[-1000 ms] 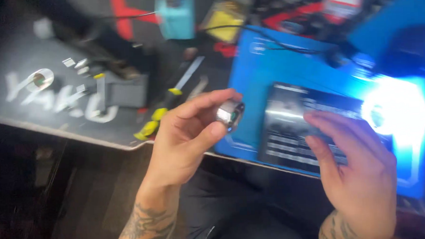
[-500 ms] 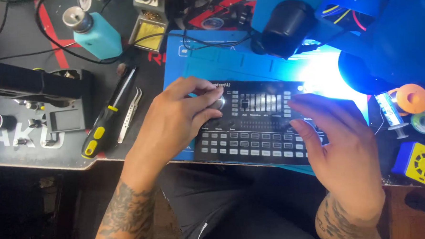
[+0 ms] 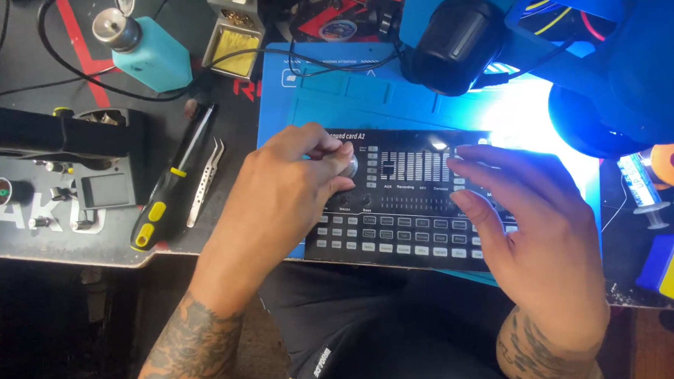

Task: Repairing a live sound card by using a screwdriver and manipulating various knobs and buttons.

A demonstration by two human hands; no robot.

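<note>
1. Head view, the thing itself: a flat black sound mixer board (image 3: 406, 209) lies on the blue work mat (image 3: 310, 100) at the near edge of the bench, under a bright lamp. It looks rigid and fairly light, a plastic case with rows of small keys and a level display. The silver knob (image 3: 349, 166) at its upper left is small, round and smooth, likely slippery, so it is best pinched by its rim. The case is best taken by its long edges, not by the keys.

2. Head view, left hand (image 3: 288, 188): the fingers are curled nearly closed, with thumb and fingertips pinching the silver knob. The knob sits right at the fingertips, half hidden by them.

3. Head view, right hand (image 3: 532, 241): the fingers are spread and almost straight, holding nothing. They lie over the right part of the board; I cannot tell whether they press on it or hover just above.

4. Head view, nearby: a yellow-and-black screwdriver (image 3: 167, 197) and tweezers (image 3: 205, 180) lie just left of the mat, apart from both hands.
</note>
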